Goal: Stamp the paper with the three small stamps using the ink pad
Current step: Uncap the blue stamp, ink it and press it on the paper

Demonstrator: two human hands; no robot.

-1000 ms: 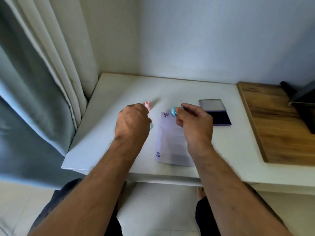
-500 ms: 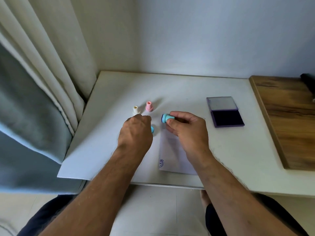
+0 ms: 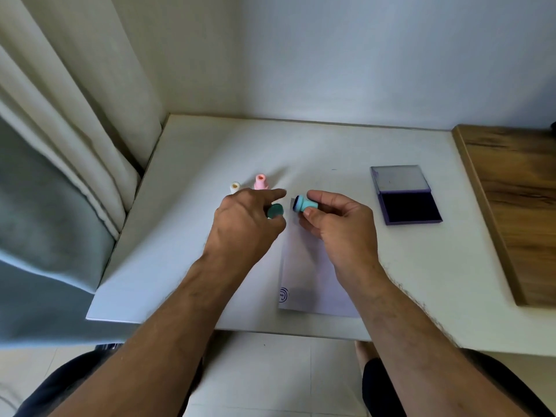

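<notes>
Right hand: right hand (image 3: 340,227) pinches a small teal plastic stamp (image 3: 305,204) between thumb and fingers, held sideways above the far end of the paper, its dark inked face turned left.
Left hand: left hand (image 3: 245,224) grips a round dark-teal cap (image 3: 275,211) with thumb and curled fingers; the index finger points toward the stamp.
Paper: white rectangular sheet of paper (image 3: 313,281) lies at the near edge of the white table (image 3: 406,266), a blue circular print (image 3: 283,295) at its near-left corner.
Other stamps: small pink stamp (image 3: 260,181) and small cream stamp (image 3: 234,186) stand upright just beyond the left hand.
Ink pad: open purple ink pad (image 3: 404,195) sits toward the table's right edge, lid folded back.
Right side: brown wooden board (image 3: 517,191).
</notes>
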